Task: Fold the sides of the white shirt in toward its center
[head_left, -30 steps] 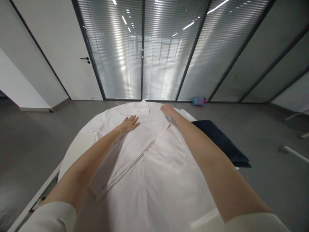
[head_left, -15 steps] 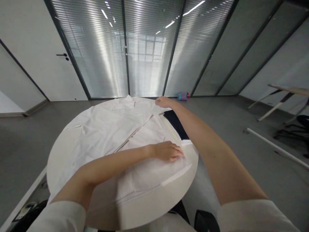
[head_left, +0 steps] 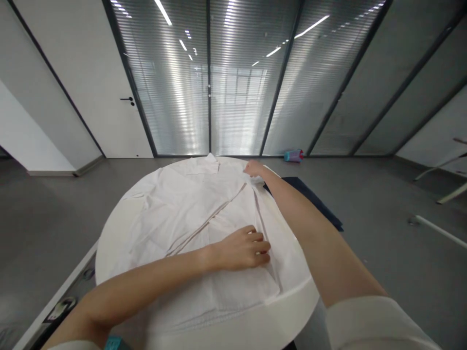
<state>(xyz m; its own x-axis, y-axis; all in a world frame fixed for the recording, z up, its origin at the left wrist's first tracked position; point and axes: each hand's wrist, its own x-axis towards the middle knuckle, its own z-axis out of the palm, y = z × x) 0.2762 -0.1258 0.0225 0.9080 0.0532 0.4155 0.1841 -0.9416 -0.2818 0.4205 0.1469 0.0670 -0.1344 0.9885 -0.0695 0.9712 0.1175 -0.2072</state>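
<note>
Noted well beyond the fingers of the right hand point(head_left: 254, 168): a glazed partition point(head_left: 237, 121) with slatted blinds. Found beneath those fingers and those of the left hand point(head_left: 246, 248): a round white table point(head_left: 292, 316), rim bare on the near side. Found spread on it, under the left fingers and reaching to the right ones: a white shirt point(head_left: 182, 194), hem nearer the body than the left fingers, with slack wrinkles left of both hands. Noted right of the right fingers: a dark cloth point(head_left: 299, 184), partly hidden by the forearm; cannot tell on what.

Recorded on the left hand: fingers bent, slightly apart, tips turned down out of sight. Recorded on the right: fingers folded close together at the shirt's far right part. Cannot confirm fabric pinched in either.

Judged liable to ripple or skew under the left fingers, given a sideways drag without firm hold at the right ones. Judged liable also to slip over the rim right of the right fingers, given a pull that way.
</note>
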